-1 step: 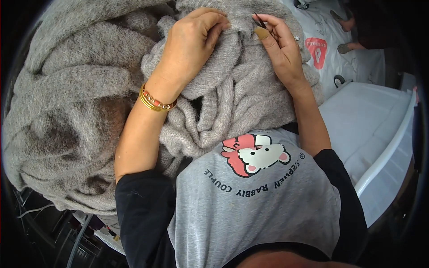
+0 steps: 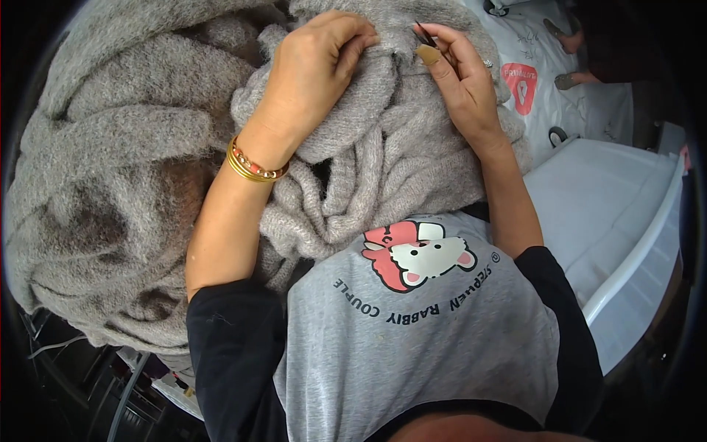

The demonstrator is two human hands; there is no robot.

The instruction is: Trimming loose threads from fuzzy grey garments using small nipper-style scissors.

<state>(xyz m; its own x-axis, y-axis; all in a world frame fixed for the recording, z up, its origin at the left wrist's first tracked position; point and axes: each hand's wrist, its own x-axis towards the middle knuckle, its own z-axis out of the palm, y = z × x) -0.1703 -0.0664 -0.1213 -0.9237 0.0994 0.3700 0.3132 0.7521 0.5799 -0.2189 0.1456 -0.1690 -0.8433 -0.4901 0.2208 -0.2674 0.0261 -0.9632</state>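
Note:
Grey knitted fabric [image 2: 353, 129] lies bunched in thick folds before me. At its far part my left hand [image 2: 309, 70] is closed, thumb and fingertips pinching a bit of the knit. Gold and red bracelets circle that wrist. To the right, my right hand [image 2: 471, 99] curls round a slim dark pointed tool [image 2: 424, 35], its tip directed up and left. Whether it is tweezers or thread snips I cannot tell. A tan covering [image 2: 428, 55] wraps the right thumb's tip. The tool's point is a short way from the left fingertips, over the knit.
More fuzzy grey knit [image 2: 140, 132] is heaped high on the left. A white plastic tub [image 2: 626, 283] stands at my right, near a white sheet with a red mark [image 2: 521, 88] and a small wheel [image 2: 557, 136]. Another person's feet [image 2: 565, 80] show at the far right. Metal bars [image 2: 129, 394] are at lower left.

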